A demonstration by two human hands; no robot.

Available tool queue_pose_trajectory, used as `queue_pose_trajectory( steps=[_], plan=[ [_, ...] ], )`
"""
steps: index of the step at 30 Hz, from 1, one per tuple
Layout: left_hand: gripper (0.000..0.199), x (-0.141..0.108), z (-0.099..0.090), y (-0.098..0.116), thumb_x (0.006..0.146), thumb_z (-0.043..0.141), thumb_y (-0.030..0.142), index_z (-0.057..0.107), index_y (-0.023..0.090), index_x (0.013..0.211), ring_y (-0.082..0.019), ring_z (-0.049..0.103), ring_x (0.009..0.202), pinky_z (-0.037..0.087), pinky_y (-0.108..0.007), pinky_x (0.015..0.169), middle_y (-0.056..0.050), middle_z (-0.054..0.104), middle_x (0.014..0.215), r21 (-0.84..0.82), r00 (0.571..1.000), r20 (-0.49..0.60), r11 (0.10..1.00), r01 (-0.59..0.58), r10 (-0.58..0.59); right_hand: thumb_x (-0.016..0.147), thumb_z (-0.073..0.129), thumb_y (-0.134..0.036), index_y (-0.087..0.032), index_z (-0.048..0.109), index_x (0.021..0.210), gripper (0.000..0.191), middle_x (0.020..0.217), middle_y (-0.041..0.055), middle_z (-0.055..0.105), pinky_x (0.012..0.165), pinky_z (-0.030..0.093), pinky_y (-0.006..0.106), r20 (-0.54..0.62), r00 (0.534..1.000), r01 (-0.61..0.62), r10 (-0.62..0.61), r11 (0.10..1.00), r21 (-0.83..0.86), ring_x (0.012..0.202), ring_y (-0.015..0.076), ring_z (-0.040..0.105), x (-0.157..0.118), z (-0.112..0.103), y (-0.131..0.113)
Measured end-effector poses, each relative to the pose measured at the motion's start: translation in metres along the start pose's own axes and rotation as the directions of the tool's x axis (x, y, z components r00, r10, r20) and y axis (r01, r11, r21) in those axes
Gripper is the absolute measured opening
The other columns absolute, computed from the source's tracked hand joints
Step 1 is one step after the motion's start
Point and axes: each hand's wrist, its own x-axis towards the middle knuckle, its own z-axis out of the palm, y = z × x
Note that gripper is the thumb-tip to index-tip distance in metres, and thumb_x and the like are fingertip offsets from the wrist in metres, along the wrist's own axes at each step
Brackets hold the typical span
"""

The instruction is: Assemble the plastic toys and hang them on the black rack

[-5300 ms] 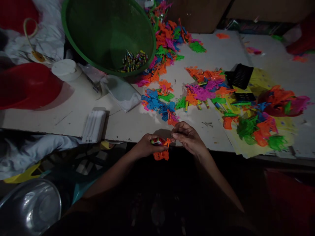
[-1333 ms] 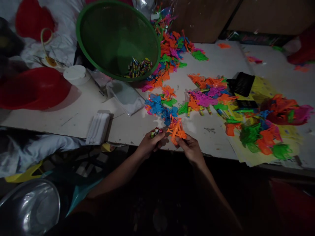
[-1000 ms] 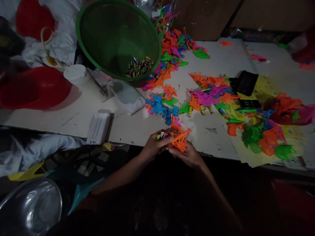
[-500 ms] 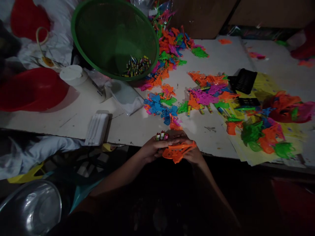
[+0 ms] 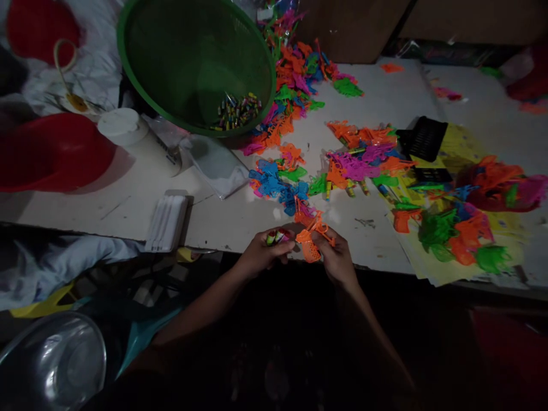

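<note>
My left hand (image 5: 262,254) is closed around a few small wrapped cylinders (image 5: 278,236) with green, white and pink-red labels. Between finger and thumb, my right hand (image 5: 338,257) grips an orange plastic toy gun (image 5: 309,246) with a perforated grip, tilted at the table's front edge. The left fingertips are close beside the toy gun; whether they touch it I cannot tell. Just beyond the hands lie blue toy guns (image 5: 274,182) and more orange pieces. Farther right is a heap of pink toy guns (image 5: 359,165) with several of the small cylinders among them.
A green basket (image 5: 122,54) with many small cylinders stands at the back. Left are a red basin (image 5: 64,154), a white lidded container (image 5: 137,140) and a white stack (image 5: 166,222). A black slotted tray (image 5: 428,138) and yellow sheets (image 5: 422,251) lie right, with more toy guns.
The orange toy gun has turned from lying sideways across both hands to hanging grip-down in my right hand. My hands have moved slightly apart.
</note>
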Motion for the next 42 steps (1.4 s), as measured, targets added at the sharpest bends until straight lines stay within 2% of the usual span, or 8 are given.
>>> queue_pose_trajectory(
  steps=[8, 19, 23, 28, 31, 33, 38, 42],
  plan=[
    [0.031, -0.003, 0.002, 0.001, 0.065, 0.066, 0.038, 0.05, 0.016, 0.081, -0.008, 0.055, 0.043, 0.022, -0.013, 0.028, 0.002, 0.061, 0.065, -0.032, 0.999, 0.031, 0.999, -0.013, 0.014, 0.077, 0.054, -0.043, -0.019, 0.059, 0.084, 0.025, 0.075, 0.0001, 0.061, 0.062, 0.046, 0.027, -0.012, 1.0, 0.026, -0.026, 0.999, -0.039, 0.067, 0.0139, 0.056, -0.004, 0.012, -0.003],
    [0.028, -0.006, 0.015, -0.013, 0.065, 0.066, 0.037, 0.053, 0.015, 0.076, -0.006, 0.049, 0.043, 0.039, -0.018, 0.043, 0.004, 0.054, 0.057, 0.003, 0.976, -0.152, 0.988, -0.155, 0.154, 0.08, 0.049, -0.039, -0.021, 0.053, 0.076, 0.019, 0.057, -0.0019, 0.052, 0.051, 0.039, 0.024, -0.245, 0.95, 0.094, -0.193, 0.926, -0.365, 0.052, 0.0115, 0.048, -0.017, 0.028, 0.001],
    [0.024, -0.004, 0.02, -0.022, 0.068, 0.064, 0.035, 0.054, 0.015, 0.076, -0.005, 0.046, 0.042, 0.038, -0.018, 0.044, 0.005, 0.051, 0.055, 0.058, 0.965, -0.176, 0.98, -0.188, 0.196, 0.082, 0.045, -0.039, -0.021, 0.051, 0.079, 0.019, 0.062, 0.0007, 0.055, 0.054, 0.041, 0.026, -0.248, 0.942, 0.146, -0.227, 0.941, -0.306, 0.056, 0.0136, 0.05, -0.017, 0.037, 0.006],
    [0.036, 0.009, 0.008, -0.018, 0.066, 0.066, 0.036, 0.058, 0.015, 0.094, -0.008, 0.053, 0.05, 0.038, -0.018, 0.043, -0.001, 0.06, 0.069, -0.004, 0.988, -0.112, 0.994, -0.106, 0.105, 0.078, 0.048, -0.042, -0.019, 0.053, 0.072, 0.025, 0.061, -0.0002, 0.051, 0.054, 0.039, 0.027, -0.235, 0.965, 0.031, -0.118, 0.939, -0.343, 0.057, 0.0131, 0.046, 0.019, -0.009, -0.009],
    [0.046, 0.018, -0.005, -0.014, 0.066, 0.066, 0.039, 0.054, 0.016, 0.104, -0.007, 0.051, 0.046, 0.024, -0.014, 0.033, -0.003, 0.061, 0.074, -0.137, 0.986, -0.164, 0.99, 0.018, -0.041, 0.077, 0.049, -0.042, -0.018, 0.056, 0.075, 0.026, 0.069, 0.0035, 0.052, 0.063, 0.04, 0.032, -0.439, 0.846, -0.011, -0.303, 0.813, -0.583, 0.068, 0.0171, 0.048, 0.05, -0.042, -0.018],
    [0.043, 0.022, -0.01, -0.015, 0.067, 0.065, 0.039, 0.055, 0.016, 0.102, -0.006, 0.05, 0.045, 0.018, -0.014, 0.031, -0.004, 0.061, 0.076, -0.238, 0.98, -0.163, 0.968, 0.072, -0.114, 0.076, 0.052, -0.042, -0.017, 0.058, 0.081, 0.026, 0.078, 0.0078, 0.054, 0.073, 0.038, 0.037, -0.428, 0.795, -0.013, -0.43, 0.693, -0.721, 0.079, 0.0209, 0.048, 0.062, -0.045, -0.015],
    [0.038, 0.024, -0.009, -0.022, 0.069, 0.063, 0.04, 0.057, 0.016, 0.098, -0.006, 0.053, 0.048, 0.023, -0.014, 0.032, -0.007, 0.064, 0.087, -0.272, 0.983, -0.155, 0.961, 0.051, -0.096, 0.063, 0.064, -0.049, -0.017, 0.059, 0.074, 0.035, 0.082, 0.0091, 0.056, 0.079, 0.036, 0.04, -0.155, 0.906, 0.101, -0.394, 0.558, -0.824, 0.087, 0.0246, 0.048, 0.066, -0.008, 0.014],
    [0.047, 0.019, -0.006, -0.02, 0.069, 0.061, 0.045, 0.052, 0.016, 0.105, -0.007, 0.054, 0.047, 0.025, -0.014, 0.032, -0.008, 0.065, 0.09, -0.18, 0.977, -0.212, 0.981, -0.067, 0.028, 0.069, 0.059, -0.046, -0.019, 0.046, 0.063, 0.031, 0.058, -0.0022, 0.044, 0.06, 0.038, 0.028, -0.211, 0.957, 0.055, -0.2, 0.838, -0.542, 0.061, 0.0136, 0.045, 0.053, 0.005, 0.018]
  ],
)
